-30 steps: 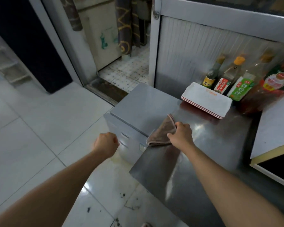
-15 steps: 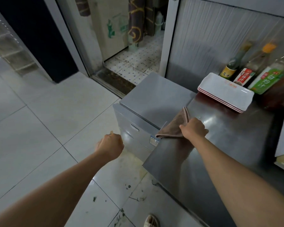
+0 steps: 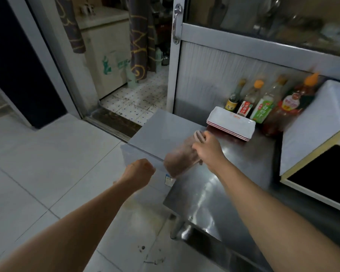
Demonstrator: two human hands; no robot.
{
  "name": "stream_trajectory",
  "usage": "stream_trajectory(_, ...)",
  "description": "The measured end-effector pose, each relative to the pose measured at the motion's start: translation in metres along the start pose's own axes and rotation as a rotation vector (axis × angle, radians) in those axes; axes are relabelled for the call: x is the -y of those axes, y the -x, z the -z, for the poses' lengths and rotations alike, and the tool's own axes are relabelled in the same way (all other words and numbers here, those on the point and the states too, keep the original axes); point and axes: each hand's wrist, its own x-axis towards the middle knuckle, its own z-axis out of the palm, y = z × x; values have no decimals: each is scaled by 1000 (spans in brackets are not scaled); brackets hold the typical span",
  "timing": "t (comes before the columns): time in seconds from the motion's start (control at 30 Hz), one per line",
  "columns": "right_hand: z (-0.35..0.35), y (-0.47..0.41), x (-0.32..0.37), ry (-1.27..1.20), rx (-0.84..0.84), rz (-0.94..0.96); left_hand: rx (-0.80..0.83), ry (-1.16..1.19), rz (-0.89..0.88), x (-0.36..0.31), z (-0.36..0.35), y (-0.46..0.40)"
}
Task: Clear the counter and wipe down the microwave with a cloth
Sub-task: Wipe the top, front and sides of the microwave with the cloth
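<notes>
My right hand [image 3: 207, 149] grips a brown cloth [image 3: 180, 160], which hangs blurred over the left end of the steel counter [image 3: 204, 203]. In front of the counter's left edge my left hand [image 3: 138, 171] is curled into a fist and holds nothing. The white microwave [image 3: 310, 130] stands at the right end of the counter, its dark door [image 3: 326, 175] facing me. A stack of white trays with red rims [image 3: 231, 122] lies just beyond my right hand.
Several sauce bottles [image 3: 261, 110] line the wall behind the trays. A grey metal cabinet [image 3: 159, 132] adjoins the counter's left end. Beyond it an open doorway [image 3: 133, 99] leads to a tiled room. Pale floor tiles [image 3: 47, 163] lie to the left.
My right hand has lifted the cloth off the counter's edge and carried it up toward the trays. The view has swung right, bringing the microwave into sight. My left fist has barely moved.
</notes>
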Motion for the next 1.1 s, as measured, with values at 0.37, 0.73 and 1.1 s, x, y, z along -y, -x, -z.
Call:
stream_trajectory(0.37, 102, 89, 54, -214, -69, 28, 336, 1101, 85, -125, -4, 51)
stream_trajectory(0.73, 254, 134, 10, -444, -289, -33, 436, 846, -419, -263, -64, 107)
stream_trajectory(1.1, 453, 190, -78, -72, -456, 81, 428, 360, -600, -399, -214, 173)
